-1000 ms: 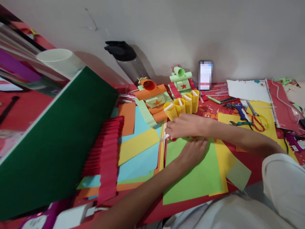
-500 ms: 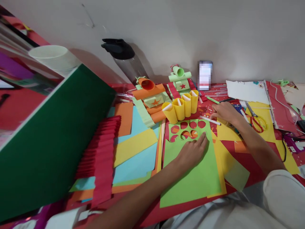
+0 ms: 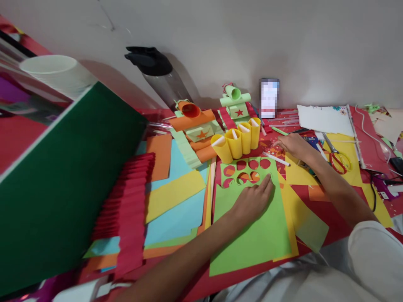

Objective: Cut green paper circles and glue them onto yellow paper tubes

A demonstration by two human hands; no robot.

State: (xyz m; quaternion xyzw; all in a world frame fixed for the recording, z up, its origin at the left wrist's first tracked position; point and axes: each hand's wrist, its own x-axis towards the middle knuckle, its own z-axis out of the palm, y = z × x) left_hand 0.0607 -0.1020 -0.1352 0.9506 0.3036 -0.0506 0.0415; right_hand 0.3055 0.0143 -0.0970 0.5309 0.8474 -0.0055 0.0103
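Note:
My left hand (image 3: 253,197) lies on a light green paper sheet (image 3: 248,235), fingers stretched out, fingertips by a small curved cut at its right side. Along the top of this sheet run several round cut-out holes, with red and orange showing through. Beyond the sheet, my right hand (image 3: 294,147) hovers or rests over small paper scraps (image 3: 269,144) on the red surface, its fingers slightly apart and nothing visible in them. A white stick (image 3: 277,159) lies just below those fingers, and a light green pen (image 3: 279,131) lies just beyond them.
Yellow paper tubes (image 3: 234,144) stand behind the sheet, beside orange and green paper models (image 3: 201,134). Scissors (image 3: 338,157) lie at right. A phone (image 3: 269,98) leans on the wall. At left are a dark green board (image 3: 63,180), red crepe paper (image 3: 130,235) and a bottle (image 3: 160,79).
The view has shifted slightly, so things at left sit further left. My right fingers have moved a little over the scraps; my left hand stays on the green sheet.

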